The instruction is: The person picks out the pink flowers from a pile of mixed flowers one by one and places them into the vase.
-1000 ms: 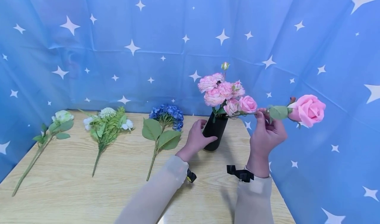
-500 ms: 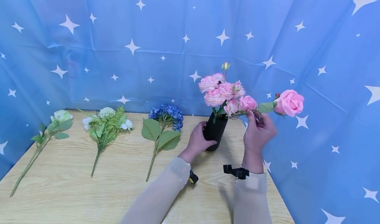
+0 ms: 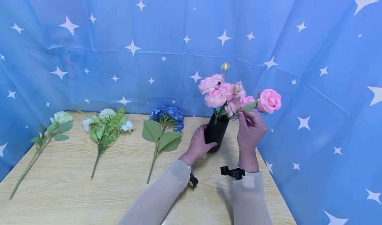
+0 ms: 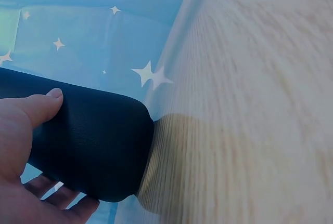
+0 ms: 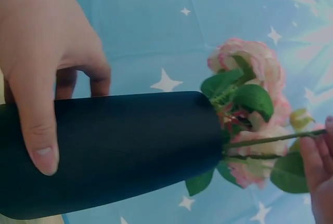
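Note:
My left hand grips the black vase, which stands slightly tilted on the table. In the left wrist view, the thumb and fingers lie on opposite sides of the vase's lower body. Pink-and-white ruffled flowers and a bud fill the vase's mouth. My right hand pinches the stem of a large pink rose. In the right wrist view that stem reaches the vase's mouth; how deep it goes is hidden. A smaller pink rose sits beside it, partly covered by a leaf.
Left of the vase lie a blue hydrangea, a white-and-green bunch and a pale single-stem flower, stems toward me. A blue star-patterned cloth hangs behind and right of the wooden table.
The right hand has moved left and slightly down with the large rose, bringing its bloom close to the bouquet. The left hand stays on the vase.

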A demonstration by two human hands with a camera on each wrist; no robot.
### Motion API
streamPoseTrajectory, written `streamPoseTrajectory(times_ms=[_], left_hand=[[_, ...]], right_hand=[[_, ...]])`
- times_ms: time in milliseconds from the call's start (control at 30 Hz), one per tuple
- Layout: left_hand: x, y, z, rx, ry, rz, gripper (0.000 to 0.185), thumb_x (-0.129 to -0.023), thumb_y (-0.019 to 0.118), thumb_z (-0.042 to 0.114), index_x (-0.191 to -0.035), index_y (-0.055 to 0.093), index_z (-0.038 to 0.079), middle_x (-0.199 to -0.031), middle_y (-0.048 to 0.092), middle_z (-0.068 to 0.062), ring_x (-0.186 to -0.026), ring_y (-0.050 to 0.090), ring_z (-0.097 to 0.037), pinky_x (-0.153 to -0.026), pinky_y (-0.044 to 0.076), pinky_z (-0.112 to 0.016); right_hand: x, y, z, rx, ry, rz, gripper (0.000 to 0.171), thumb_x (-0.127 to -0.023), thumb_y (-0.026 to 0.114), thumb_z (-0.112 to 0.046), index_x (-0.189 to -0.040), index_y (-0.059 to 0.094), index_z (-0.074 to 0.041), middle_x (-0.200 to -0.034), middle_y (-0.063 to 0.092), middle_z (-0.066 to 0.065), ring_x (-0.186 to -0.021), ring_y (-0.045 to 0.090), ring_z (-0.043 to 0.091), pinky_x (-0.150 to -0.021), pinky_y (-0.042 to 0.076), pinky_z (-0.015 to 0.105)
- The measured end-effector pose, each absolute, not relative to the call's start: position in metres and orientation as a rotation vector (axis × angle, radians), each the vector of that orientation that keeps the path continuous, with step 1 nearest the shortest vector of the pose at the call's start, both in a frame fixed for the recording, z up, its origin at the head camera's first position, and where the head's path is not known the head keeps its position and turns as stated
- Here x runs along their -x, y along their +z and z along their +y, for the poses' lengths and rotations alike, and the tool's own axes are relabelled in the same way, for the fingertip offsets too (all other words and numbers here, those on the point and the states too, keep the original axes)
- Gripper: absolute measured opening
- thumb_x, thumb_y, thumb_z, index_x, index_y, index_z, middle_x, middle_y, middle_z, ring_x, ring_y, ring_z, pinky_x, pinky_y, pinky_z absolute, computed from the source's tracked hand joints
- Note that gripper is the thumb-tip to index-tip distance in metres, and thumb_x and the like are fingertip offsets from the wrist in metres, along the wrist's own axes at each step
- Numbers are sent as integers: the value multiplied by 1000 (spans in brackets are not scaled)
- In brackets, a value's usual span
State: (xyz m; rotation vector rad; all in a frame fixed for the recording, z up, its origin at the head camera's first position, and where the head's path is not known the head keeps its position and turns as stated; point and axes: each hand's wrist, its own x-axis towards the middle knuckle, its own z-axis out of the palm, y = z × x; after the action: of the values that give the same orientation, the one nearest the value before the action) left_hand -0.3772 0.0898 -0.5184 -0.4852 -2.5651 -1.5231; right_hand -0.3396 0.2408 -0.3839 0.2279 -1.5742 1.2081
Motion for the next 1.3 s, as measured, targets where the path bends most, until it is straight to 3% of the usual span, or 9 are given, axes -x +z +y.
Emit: streamPoseTrajectory(times_ms=[267,600,1000,1300], left_hand=[[378,-520,91,473,-1536,-2560,86,-95,82,33,-163,34,12,-162,48,-12,-147,51,-29,-122,46,-46],[379,-522,91,471,-1512,-2557,87,-94,83,35,-163,36,11,-161,49,-14,-146,53,-30,-120,47,-47],[378,-522,91,457,-1528,-2554,86,-94,84,35,-162,37,12,-160,50,-13,-146,53,-29,-121,46,-47],[379,-523,91,452,-1527,-2562,86,-94,83,36,-163,36,13,-160,50,-13,-146,53,-29,-121,46,-47]], right_hand=[[347,-392,238,-152,1155,-1677,8,-91,81,3,-97,80,8,-93,78,25,-83,67,-11,-79,55,7],[335,-384,219,-42,1220,-1777,10,-94,77,4,-100,77,12,-95,76,31,-80,63,-12,-79,51,4],[340,-388,221,-119,1309,-1731,11,-93,75,9,-99,75,17,-96,74,36,-80,70,-8,-77,55,7],[353,-398,230,-138,1208,-1736,10,-95,74,6,-101,75,13,-95,75,32,-84,66,-10,-78,54,5]])
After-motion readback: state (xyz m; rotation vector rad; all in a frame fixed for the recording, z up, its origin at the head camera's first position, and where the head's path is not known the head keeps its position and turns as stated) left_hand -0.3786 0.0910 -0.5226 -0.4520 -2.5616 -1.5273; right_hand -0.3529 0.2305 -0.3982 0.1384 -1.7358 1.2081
